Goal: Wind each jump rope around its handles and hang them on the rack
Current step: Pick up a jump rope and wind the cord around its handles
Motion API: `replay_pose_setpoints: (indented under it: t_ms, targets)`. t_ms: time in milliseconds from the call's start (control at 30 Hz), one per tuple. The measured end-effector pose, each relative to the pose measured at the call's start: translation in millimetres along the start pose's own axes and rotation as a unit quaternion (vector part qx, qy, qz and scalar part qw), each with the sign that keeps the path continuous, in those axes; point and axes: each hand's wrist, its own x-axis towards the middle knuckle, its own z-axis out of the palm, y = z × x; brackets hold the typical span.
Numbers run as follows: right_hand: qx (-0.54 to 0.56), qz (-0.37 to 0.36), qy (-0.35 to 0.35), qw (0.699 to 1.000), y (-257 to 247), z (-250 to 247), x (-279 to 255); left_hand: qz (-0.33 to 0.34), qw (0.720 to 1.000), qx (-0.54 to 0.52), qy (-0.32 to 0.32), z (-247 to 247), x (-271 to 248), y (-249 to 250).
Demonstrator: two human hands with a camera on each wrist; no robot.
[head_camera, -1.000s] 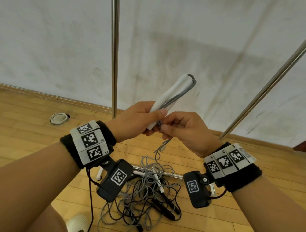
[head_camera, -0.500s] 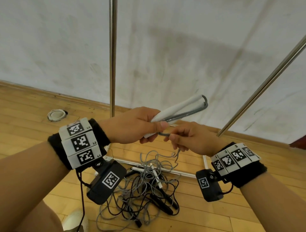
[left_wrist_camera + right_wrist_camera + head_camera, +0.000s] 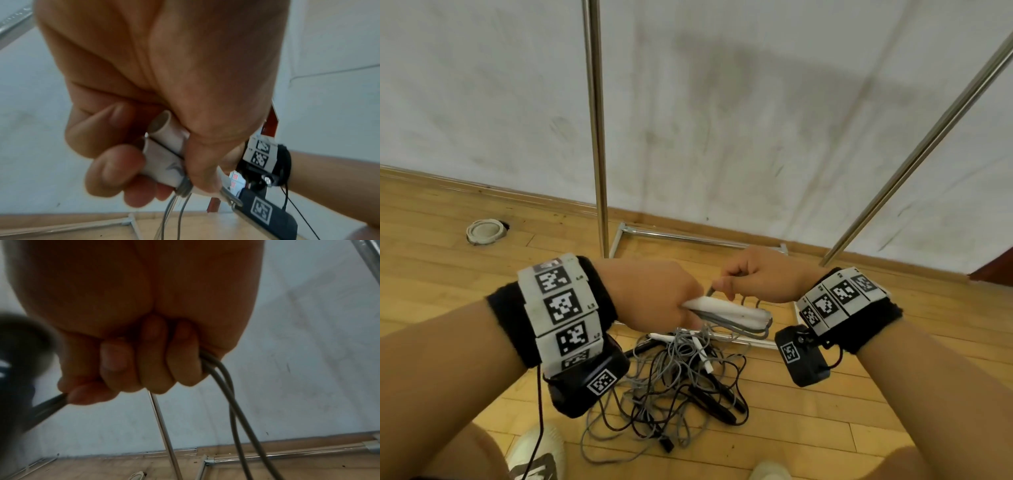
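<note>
My left hand (image 3: 661, 298) grips two white jump-rope handles (image 3: 729, 310) held side by side, pointing right and slightly down; the left wrist view shows their hollow ends (image 3: 162, 129) between my curled fingers. Grey rope (image 3: 743, 327) runs along the handles in a few turns. My right hand (image 3: 753, 279), just behind the handles, holds the same grey rope (image 3: 218, 374) in its fist, two strands hanging out below. On the floor lies a tangle of grey and black ropes (image 3: 674, 383) with a white handle (image 3: 702, 353) and black handles (image 3: 722, 394).
The metal rack stands ahead: an upright pole (image 3: 595, 126), a slanted pole (image 3: 921, 144) at right, and base bars (image 3: 698, 238) on the wooden floor by the white wall. A round white fitting (image 3: 484, 231) sits in the floor at left. My shoes (image 3: 537, 452) are at the bottom.
Both hands have dropped lower. The white handles swung from pointing up and right to lying nearly level, pointing right. The right hand moved up behind the handles, carrying the grey rope.
</note>
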Motion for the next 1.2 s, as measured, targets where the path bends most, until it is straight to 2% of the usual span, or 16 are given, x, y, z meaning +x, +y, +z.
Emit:
replay_pose_setpoints:
  t_ms: [100,267,367,467,600,667,800,900,1000,1067,1200]
  targets:
    - [-0.004,0.001,0.022,1.000,-9,4,7,-0.025,0.999,0.028,-0.012,7,9,1]
    - [-0.024,-0.006,0.110,0.994,-31,10,15,-0.073,0.996,0.039,0.035,12,21,-8]
    - [0.068,0.021,0.156,0.985,-41,5,13,-0.082,0.993,0.013,0.085,9,24,-16]
    - [0.192,0.027,0.145,0.970,-48,4,7,-0.071,0.987,-0.003,0.142,3,22,-21]
    - [0.321,-0.002,0.146,0.936,-51,7,2,-0.032,0.977,-0.049,0.204,-8,16,-29]
    - [0.342,-0.015,0.170,0.924,-50,9,0,-0.028,0.972,-0.072,0.223,-12,12,-31]
    - [0.334,-0.028,0.238,0.912,-49,18,0,-0.040,0.965,-0.134,0.221,-17,4,-31]
    - [0.326,-0.035,0.266,0.906,-46,26,-2,-0.057,0.947,-0.209,0.237,-20,0,-27]
    - [0.300,-0.068,0.256,0.916,-42,31,-5,-0.069,0.926,-0.264,0.262,-24,-4,-27]
    - [0.328,-0.085,0.231,0.912,-38,33,-7,-0.062,0.920,-0.293,0.252,-25,-8,-28]
    - [0.380,-0.080,0.141,0.911,-32,36,-14,-0.017,0.932,-0.292,0.213,-24,-14,-21]
